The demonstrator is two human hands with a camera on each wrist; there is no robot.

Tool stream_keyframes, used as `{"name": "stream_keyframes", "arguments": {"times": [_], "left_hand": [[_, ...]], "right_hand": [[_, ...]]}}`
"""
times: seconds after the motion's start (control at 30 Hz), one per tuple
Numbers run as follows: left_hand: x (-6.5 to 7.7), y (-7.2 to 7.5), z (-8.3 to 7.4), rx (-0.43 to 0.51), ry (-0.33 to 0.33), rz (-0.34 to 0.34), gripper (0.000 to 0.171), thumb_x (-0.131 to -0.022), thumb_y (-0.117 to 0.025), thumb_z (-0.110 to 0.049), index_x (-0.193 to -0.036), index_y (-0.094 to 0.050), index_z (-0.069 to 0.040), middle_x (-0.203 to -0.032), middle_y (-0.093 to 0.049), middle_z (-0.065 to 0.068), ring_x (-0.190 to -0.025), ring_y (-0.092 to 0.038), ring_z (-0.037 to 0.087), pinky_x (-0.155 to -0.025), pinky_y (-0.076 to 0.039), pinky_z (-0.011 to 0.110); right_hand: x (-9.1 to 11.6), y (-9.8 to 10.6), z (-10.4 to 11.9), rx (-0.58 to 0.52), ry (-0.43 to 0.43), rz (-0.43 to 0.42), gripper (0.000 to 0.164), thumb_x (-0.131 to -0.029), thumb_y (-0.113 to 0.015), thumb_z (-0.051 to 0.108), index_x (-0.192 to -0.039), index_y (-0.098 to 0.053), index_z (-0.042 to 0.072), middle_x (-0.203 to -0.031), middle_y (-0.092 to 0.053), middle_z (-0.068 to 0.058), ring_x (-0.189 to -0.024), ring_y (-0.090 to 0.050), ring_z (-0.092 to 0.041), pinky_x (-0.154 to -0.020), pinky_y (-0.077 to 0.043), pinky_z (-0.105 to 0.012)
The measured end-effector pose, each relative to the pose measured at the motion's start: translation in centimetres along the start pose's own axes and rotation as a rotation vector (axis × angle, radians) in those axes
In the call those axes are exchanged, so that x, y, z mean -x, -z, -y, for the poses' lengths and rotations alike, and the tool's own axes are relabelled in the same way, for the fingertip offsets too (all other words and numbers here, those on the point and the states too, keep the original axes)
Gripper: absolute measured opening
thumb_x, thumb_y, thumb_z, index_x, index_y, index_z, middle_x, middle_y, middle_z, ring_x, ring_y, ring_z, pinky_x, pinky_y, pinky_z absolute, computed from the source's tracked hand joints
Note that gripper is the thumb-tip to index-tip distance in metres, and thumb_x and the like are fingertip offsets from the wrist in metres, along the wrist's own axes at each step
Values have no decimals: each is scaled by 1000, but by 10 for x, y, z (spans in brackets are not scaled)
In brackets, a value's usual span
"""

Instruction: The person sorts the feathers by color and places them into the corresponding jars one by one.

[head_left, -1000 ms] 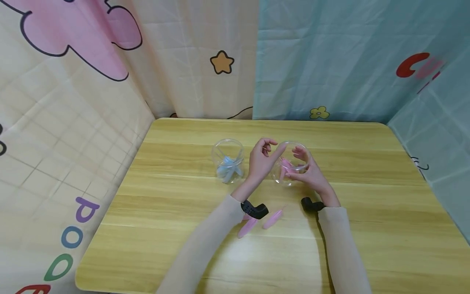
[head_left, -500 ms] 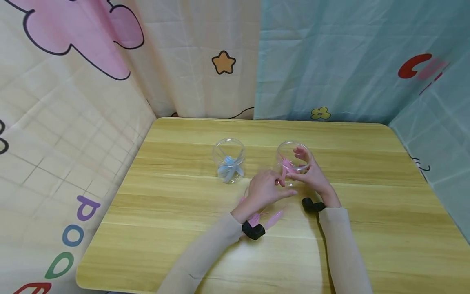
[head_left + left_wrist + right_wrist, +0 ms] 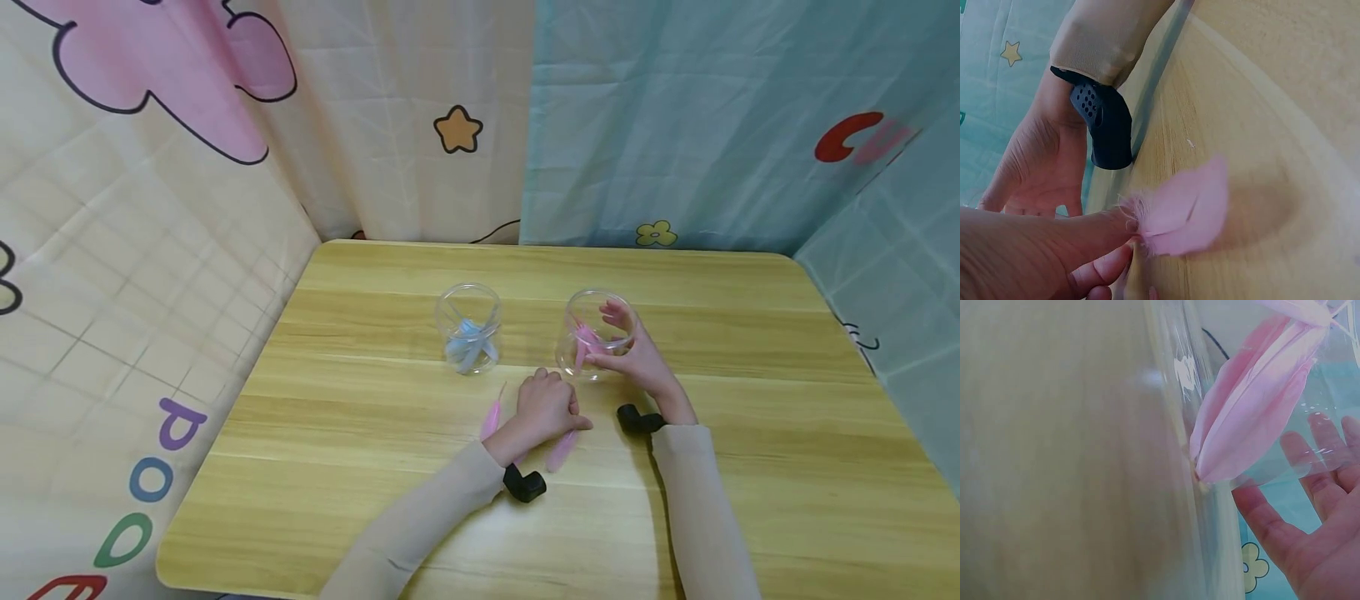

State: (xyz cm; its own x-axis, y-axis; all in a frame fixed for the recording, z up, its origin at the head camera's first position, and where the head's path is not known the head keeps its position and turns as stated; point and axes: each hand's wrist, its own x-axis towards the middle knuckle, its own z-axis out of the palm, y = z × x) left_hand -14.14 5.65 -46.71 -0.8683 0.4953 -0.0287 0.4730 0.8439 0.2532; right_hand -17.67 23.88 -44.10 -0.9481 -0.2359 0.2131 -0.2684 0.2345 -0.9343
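In the left wrist view, my left hand (image 3: 546, 407) pinches a pink feather (image 3: 1188, 209) by its base between thumb and finger, low over the table. The same feather (image 3: 562, 452) pokes out below the thumb in the head view. My right hand (image 3: 641, 360) holds the right-hand clear plastic cup (image 3: 567, 318), thumb on the near side and fingers round the far side. Pink feathers (image 3: 1260, 406) stand inside that cup. Another pink feather (image 3: 491, 419) lies left of my left hand, and a bit of pink shows under the left wrist.
A second clear cup (image 3: 438, 321) stands to the left with light blue feathers (image 3: 471, 343) in it. Both cups are on the wooden table (image 3: 337, 400). Curtains (image 3: 375, 125) hang along the table's back and sides.
My left hand came away from the right cup's rim, down toward the near side, and now pinches a pink feather by the table. The right hand and cup have stayed put.
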Motion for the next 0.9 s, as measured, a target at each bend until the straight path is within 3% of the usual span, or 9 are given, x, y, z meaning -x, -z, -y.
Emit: {"name": "stream_keyframes", "arguments": {"times": [0.2, 0.33, 0.63, 0.8, 0.9], "left_hand": [[1, 0, 0, 53, 17, 23, 31, -76, -73, -53, -57, -63, -30, -68, -49, -13, -69, -41, 10, -56, -32, 21], [3, -1, -2, 31, 16, 26, 31, -79, -71, -51, -58, -64, -29, -69, -49, -12, -69, -41, 10, -57, -33, 21], [8, -1, -7, -24, -45, -38, 25, -83, -70, -40, -61, -66, -29, -73, -51, -8, -73, -44, 13, -62, -35, 24], [8, -2, -6, -20, -77, -55, 20, -83, -69, -35, -64, -67, -27, -73, -52, -8, -72, -44, 12, -61, -35, 23], [8, -2, -3, 31, -89, -41, 18, -84, -68, -34, -67, -69, -27, -75, -52, -9, -73, -44, 11, -61, -35, 22]], "right_hand": [[0, 0, -1, -12, 8, 2, 85, -76, -74, -9, -142, -21, -4, -143, -25, -31, -130, -23, -47, -100, -23, -66], [0, 0, -1, -1, -4, -3, 85, -76, -75, -7, -142, -22, -2, -143, -27, -29, -130, -24, -45, -100, -23, -65], [0, 2, 0, 20, -31, -11, 85, -77, -75, -3, -143, -22, 2, -144, -28, -25, -131, -24, -43, -101, -24, -63], [0, 1, 0, 16, -24, -5, 85, -77, -76, -2, -143, -22, 1, -144, -27, -27, -131, -24, -44, -100, -25, -63], [0, 1, 0, 14, -20, -3, 85, -76, -77, -1, -142, -22, 0, -143, -28, -27, -131, -24, -45, -100, -25, -64]]}}
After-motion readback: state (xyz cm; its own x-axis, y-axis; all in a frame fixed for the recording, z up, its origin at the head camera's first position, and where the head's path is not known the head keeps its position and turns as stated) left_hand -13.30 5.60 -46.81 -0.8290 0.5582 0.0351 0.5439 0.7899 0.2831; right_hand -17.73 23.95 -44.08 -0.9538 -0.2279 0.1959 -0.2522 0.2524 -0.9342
